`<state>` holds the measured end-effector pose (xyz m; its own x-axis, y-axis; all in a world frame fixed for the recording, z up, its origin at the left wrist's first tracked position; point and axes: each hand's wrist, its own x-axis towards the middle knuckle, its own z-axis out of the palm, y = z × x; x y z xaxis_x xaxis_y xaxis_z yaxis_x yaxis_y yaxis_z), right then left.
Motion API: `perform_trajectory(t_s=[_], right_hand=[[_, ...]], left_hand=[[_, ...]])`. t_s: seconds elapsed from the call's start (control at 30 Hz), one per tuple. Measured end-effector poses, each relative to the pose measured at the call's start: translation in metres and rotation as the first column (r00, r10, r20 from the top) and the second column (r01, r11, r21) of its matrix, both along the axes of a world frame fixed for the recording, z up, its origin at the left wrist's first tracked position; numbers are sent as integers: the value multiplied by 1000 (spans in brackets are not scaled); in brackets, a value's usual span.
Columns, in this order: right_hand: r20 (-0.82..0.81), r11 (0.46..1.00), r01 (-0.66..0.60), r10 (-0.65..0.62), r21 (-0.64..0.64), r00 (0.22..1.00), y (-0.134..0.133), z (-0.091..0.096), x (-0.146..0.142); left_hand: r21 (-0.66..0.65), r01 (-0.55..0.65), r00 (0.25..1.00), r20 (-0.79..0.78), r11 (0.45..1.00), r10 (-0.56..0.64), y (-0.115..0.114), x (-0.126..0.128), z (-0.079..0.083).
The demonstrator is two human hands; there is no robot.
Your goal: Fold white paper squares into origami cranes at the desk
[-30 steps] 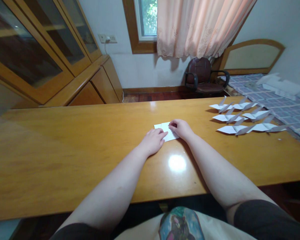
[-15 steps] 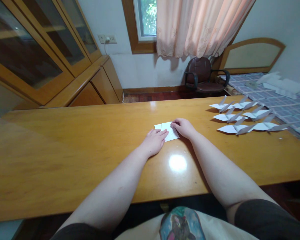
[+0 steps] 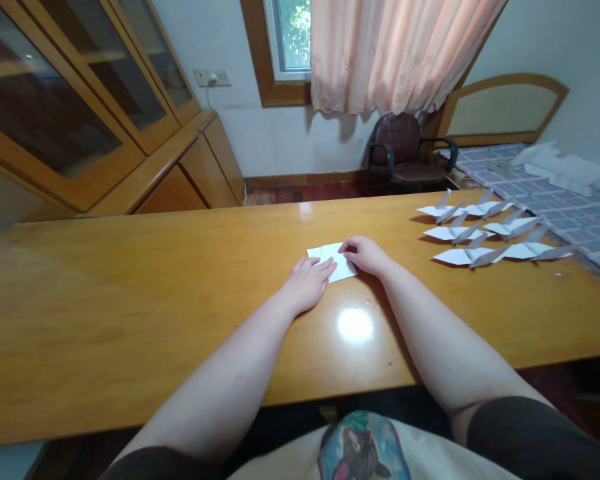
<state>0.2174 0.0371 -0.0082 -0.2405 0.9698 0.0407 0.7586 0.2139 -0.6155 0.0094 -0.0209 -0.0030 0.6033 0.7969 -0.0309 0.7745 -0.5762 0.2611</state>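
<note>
A small folded sheet of white paper [image 3: 343, 268] lies on the wooden table in front of me, with a crease line showing near its upper left. My left hand [image 3: 307, 283] rests flat over the paper's left part, fingers stretched out and pressing it down. At the upper right edge, my right hand [image 3: 367, 255] is closed in a pinch on the paper, thumb and fingertips together. The left hand covers the paper's lower left corner. Several folded white paper cranes [image 3: 453, 233] stand in rows on the table to the right.
The long glossy table [image 3: 130, 320] spans the view. Tiny white scraps lie to the right of the paper and near the cranes. Beyond the table are a brown armchair [image 3: 403, 150], a bed with a checked cover [image 3: 520, 177] and a glass-doored cabinet [image 3: 145, 180].
Both hands stay on the paper in nearly the same position. The whole view has shifted very slightly.
</note>
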Motion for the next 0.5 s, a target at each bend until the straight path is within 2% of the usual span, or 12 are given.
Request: perform_trajectory(t_s=[0.2, 0.4, 0.5], right_hand=[[-109, 999, -2, -3, -41, 994, 1, 0, 2], [15, 986, -105, 104, 131, 994, -3, -3, -6], [2, 991, -87, 87, 105, 996, -2, -5, -5]], left_hand=[[-2, -35, 999, -26, 999, 35, -1, 1, 2], [15, -96, 995, 5, 995, 96, 0, 0, -1], [-8, -85, 996, 17, 996, 85, 1, -1, 0]])
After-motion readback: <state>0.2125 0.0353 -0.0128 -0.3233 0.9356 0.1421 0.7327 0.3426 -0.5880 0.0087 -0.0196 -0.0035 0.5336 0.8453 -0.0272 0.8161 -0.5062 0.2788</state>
